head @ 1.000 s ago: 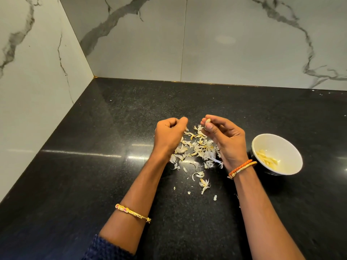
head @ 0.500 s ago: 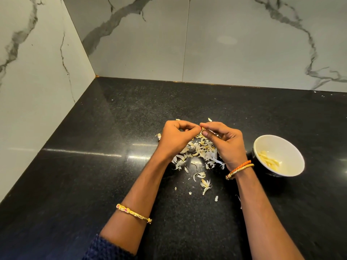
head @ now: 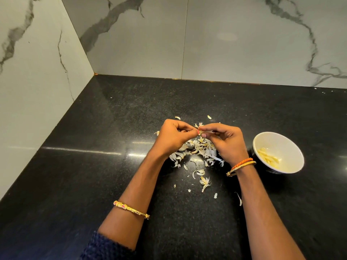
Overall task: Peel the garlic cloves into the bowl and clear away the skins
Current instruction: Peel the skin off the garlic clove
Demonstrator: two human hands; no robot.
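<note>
Meanwhile, both hands' grips stayed pinched on one small garlic clove (head: pixel 200 132) above the skins (head: pixel 197 150) on the tabletop (head: pixel 112 166), left hand (head: pixel 173 136) and right hand (head: pixel 228 141) holding its ends, the light, slick clove probably needing fingertip care.

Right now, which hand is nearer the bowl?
Right. The right hand is just left of the bowl, wrist almost beside its rim. The left hand sits farther left, beyond the right hand; both pinch a garlic clove.
</note>
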